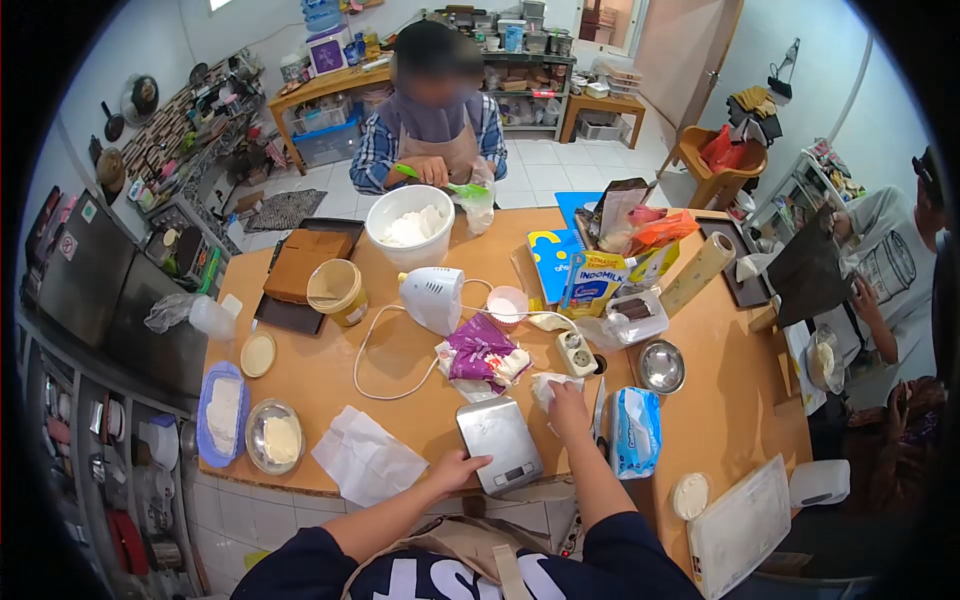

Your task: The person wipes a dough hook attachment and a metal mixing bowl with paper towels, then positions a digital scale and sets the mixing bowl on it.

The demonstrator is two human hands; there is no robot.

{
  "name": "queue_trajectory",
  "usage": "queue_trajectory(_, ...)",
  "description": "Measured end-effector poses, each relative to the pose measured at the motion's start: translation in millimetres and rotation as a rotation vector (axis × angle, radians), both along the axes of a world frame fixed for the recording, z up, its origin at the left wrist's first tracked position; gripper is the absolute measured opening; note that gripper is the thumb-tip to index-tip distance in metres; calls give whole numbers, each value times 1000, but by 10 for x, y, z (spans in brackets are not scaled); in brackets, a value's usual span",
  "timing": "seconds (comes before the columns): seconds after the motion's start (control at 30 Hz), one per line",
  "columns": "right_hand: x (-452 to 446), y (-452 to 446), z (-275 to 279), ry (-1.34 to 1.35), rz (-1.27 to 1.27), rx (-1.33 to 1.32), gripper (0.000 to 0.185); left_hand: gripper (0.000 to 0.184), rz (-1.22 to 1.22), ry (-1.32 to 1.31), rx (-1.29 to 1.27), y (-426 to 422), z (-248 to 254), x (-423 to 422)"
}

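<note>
My left hand (458, 470) grips the left edge of a silver kitchen scale (500, 440), its thumb on top near the small display. The scale sits at the front edge of the table, and nothing rests on its plate. To the right of it, my right hand (570, 412) is closed on a crumpled white tissue (546, 388); its fingertips are partly hidden. Close by lie a knife (599, 408) and a blue pack of wipes or tissues (637, 435). A sheet of white paper (368, 455) lies left of my left hand.
Behind the scale are a purple packet (478, 352), a white hand mixer (432, 300) with a looping cord, and a socket block (575, 352). Bowls of butter (281, 440) and flour (222, 415) stand left. Across, a person (435, 130) scoops from a white bucket (408, 245).
</note>
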State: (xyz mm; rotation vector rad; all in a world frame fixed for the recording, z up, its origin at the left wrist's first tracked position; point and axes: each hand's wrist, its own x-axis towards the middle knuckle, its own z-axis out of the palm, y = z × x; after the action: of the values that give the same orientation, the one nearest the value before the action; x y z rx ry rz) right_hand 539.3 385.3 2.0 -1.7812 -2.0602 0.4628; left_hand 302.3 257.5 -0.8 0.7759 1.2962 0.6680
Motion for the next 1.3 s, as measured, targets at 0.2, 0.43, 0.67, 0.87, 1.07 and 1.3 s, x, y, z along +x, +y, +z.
queue_trajectory(0.2, -234, -15, 172, 36, 91, 187, 28, 43, 33, 153, -92, -245, 339, -505)
queue_trajectory(0.43, -703, 48, -79, -90, 119, 37, 14, 38, 286, 15, -82, -515, 444, -786)
queue_trajectory(0.67, -601, 117, -71, -51, 73, 106, 11, 33, 355, 79, -123, -634, 667, -836)
queue_trajectory(0.87, -496, 12, 87, 6, 64, 248, 15, 32, 332, 138, -107, -625, 800, -799)
queue_trajectory(1.07, -833, -450, -339, -115, 345, 277, 17, 32, 345, 80, -52, -656, 654, -783)
queue_trajectory(1.3, -771, -402, -442, -61, 335, 264, 25, 33, 348, 62, -57, -724, 626, -778)
